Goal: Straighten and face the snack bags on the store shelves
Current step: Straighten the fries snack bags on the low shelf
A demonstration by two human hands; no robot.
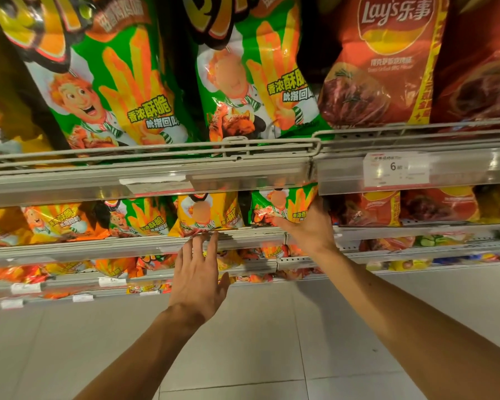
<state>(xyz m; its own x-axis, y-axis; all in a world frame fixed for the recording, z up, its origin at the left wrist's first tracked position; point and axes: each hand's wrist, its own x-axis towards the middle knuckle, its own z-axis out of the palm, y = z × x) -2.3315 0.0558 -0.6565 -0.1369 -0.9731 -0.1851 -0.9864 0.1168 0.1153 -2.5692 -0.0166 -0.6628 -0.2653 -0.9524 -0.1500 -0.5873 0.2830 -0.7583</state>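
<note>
On the second shelf a green snack bag [277,203] stands with its front facing out. My right hand [312,229] grips it, with the thumb under its lower edge and the fingers round its right side. Left of it stands a yellow bag [211,210] of the same brand. My left hand [198,280] reaches up with straight fingers, and its fingertips are at the shelf rail [243,236] just below the yellow bag. It holds nothing. More green and orange bags [139,217] line the same shelf to the left.
The top shelf holds two large green bags [122,90] and a red Lay's bag [384,62] behind a wire rail [156,153]. A price tag [396,168] sits on the shelf edge at the right. Lower shelves hold small mixed packets [119,268]. Grey floor tiles [257,342] lie below.
</note>
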